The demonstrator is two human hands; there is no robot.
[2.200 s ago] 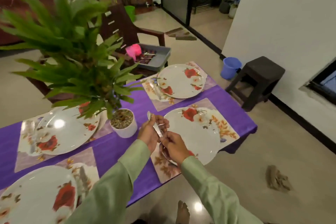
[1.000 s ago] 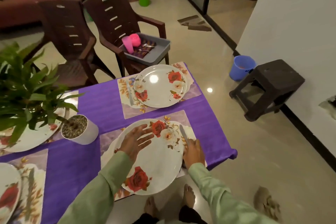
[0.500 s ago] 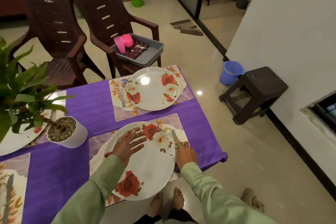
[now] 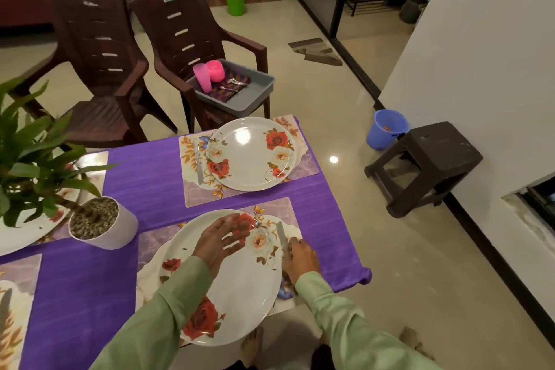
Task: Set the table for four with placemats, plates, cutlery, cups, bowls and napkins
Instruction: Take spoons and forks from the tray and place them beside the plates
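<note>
A table under a purple tablecloth point(image 4: 144, 177) fills the lower left. Four rectangular floral placemats in cream and lilac lie flat on the cloth: the far right placemat point(image 4: 192, 192), the near right placemat point(image 4: 150, 243), the far left placemat point(image 4: 93, 161) and the near left placemat point(image 4: 21, 270), which is cut off by the frame. A round white pot topped with pebbles point(image 4: 120, 231) stands on the cloth between them.

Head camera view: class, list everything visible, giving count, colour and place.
Tablecloth: one, purple, covering table.
Placemats: four, floral, on tablecloth.
Plates: three, white with red roses, on placemats.
Knives: two, silver, beside far and near plates.
Potted plant: one, green, white pot, table's left.
Chairs: two, brown, beyond table.
Tray: one, grey, right chair, holding pink cup.
Stool: one, dark, by wall.
Bucket: one, blue, beside stool.
Bin: one, green, far floor.
Left hand: open, over near plate.
Right hand: fingers holding near knife.
</note>
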